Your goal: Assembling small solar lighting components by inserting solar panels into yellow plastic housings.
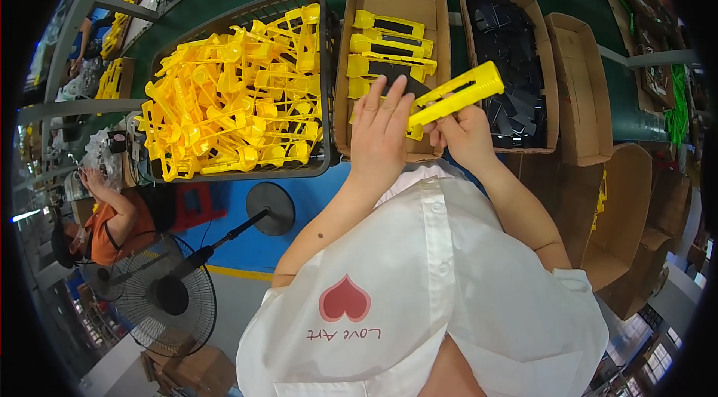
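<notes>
Yellow frame [458, 102] in right-hand fingers [449, 128]

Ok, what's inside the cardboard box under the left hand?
Yellow frames lie in a row, dark strips showing in some. The left hand and the yellow piece in the right hand cover part of the near end; what's beneath is hidden.

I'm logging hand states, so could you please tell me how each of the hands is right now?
Left hand: over a black piece; grip cannot be told.
Right hand: closed, holding a yellow part.
</notes>
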{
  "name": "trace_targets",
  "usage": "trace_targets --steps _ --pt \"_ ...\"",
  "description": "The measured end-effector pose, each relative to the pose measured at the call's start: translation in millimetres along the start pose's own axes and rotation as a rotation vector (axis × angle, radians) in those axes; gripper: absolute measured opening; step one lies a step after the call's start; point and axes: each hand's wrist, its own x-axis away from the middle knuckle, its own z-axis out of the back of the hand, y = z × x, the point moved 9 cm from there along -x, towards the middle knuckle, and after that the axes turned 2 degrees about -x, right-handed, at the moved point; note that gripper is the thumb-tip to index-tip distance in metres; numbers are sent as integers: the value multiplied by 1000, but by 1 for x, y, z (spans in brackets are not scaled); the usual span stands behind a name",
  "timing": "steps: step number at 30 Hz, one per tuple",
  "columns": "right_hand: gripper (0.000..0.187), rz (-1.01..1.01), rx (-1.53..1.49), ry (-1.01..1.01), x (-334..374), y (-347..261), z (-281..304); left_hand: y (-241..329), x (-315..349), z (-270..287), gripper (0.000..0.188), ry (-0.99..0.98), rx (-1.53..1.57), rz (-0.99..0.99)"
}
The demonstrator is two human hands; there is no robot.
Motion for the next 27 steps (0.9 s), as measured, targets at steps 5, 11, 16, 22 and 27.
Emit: trace_targets --steps 5,11,16,22,27 --pt "18 10 57 -82 0 -3 -1 -20 7 10 39 43 351 174" --pt "17 -28 120 -74 0 -5 23 -83 28 4 19 137 829 672" --pt "17 -38 139 -111 3 -9 19 -46 3 7 18 -149 843 291" --pt "18 -35 198 -78 7 -1 21 -24 -4 8 29 -189 394 3" --pt "18 -46 70 -55 4 1 22 -17 7 5 34 -105 338 -56"
